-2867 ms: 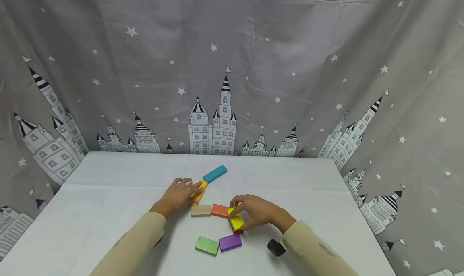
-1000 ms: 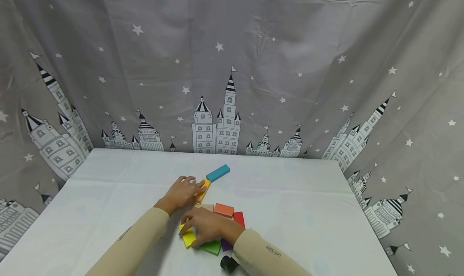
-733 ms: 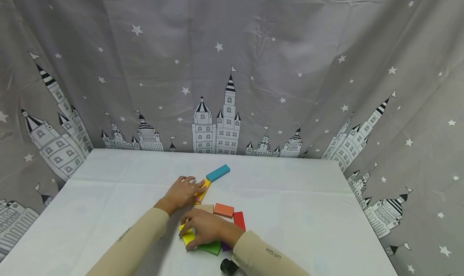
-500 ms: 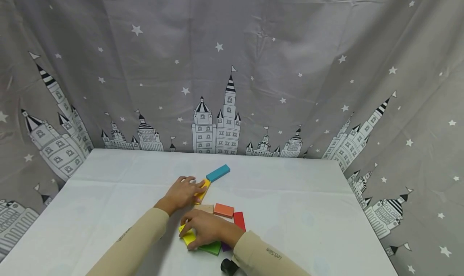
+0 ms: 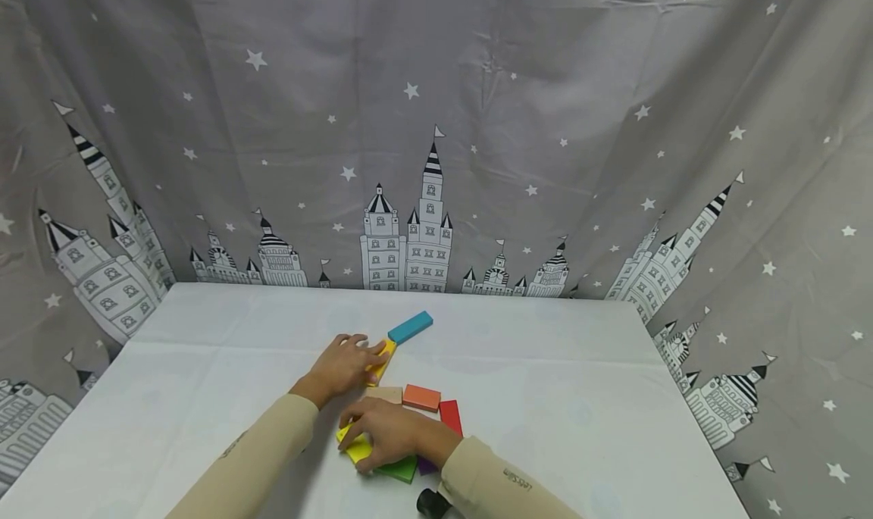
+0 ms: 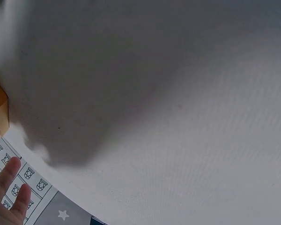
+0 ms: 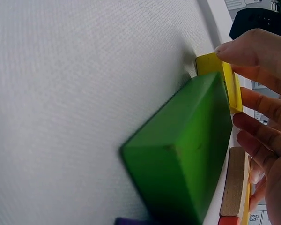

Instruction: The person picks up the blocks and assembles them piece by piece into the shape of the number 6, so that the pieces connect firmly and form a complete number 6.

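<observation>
Head view: our right hand [image 5: 390, 429] pinches the yellow painted rectangular block [image 5: 359, 448], just left of the green painted rectangular block [image 5: 401, 469]; our left hand [image 5: 341, 366] pinches the amber painted rectangular block [image 5: 383, 364] beyond it. We should square edges gently, without nudging the green.

**Grey castle-print curtain [image 5: 484, 26] behind a white counter [image 5: 559, 413]**

Beyond the fingers [image 7: 267, 104], the curtain hangs in soft folds, filling the background. White stars [image 5: 411, 91] scatter over it, above line-drawn castles [image 5: 430, 255] with striped spires [image 5: 433, 163]. Well out to the left and right of the fingers, more castles slant along the counter's edges. Beneath the fingers, the counter shows a fine woven texture; a faint crease [image 5: 580, 362] crosses it. Diffuse light leaves blurred shadows [image 6: 84, 117] near the fingers.
</observation>
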`<state>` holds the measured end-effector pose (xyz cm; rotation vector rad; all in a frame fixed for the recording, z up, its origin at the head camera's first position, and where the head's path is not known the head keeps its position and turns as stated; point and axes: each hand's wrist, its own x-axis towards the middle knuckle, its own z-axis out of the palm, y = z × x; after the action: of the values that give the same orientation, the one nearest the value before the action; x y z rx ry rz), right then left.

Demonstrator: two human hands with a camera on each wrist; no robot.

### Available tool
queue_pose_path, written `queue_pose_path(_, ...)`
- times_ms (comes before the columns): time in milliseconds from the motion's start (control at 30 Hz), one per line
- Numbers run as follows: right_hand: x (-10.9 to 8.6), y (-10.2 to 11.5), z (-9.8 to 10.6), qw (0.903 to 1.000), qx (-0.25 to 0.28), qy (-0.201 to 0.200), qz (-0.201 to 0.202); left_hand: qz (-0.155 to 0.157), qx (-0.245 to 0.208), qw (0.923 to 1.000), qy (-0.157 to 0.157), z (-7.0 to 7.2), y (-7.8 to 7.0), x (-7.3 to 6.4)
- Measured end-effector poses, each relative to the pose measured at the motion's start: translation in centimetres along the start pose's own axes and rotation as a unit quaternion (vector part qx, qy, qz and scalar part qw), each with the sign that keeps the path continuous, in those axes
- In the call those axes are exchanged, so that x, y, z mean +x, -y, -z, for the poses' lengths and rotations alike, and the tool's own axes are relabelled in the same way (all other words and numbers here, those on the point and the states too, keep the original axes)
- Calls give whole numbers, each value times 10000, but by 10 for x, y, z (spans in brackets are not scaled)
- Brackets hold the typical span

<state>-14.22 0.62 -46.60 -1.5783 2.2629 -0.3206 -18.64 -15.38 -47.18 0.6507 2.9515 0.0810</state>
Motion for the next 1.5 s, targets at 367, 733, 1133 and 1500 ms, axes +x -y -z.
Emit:
queue_pose_path(367,-1,-3,-2,9999,155,52,-37,119,-56,9999,21,-1,-1,0)
queue_pose_path(733,-4,-3,-4,9999,152,-52,-30,119,-75,9999,64,-1,-2,0)
queue_pose_path(1133,-31,2,-5,9968,-168,-600,-505,-29,-36,10000,-2,3,-1,-3)
queue_pose_path(1500,-58,12,-12,9878,-401,-1293,-772,-81,62,9999,-53,0,0,-1)
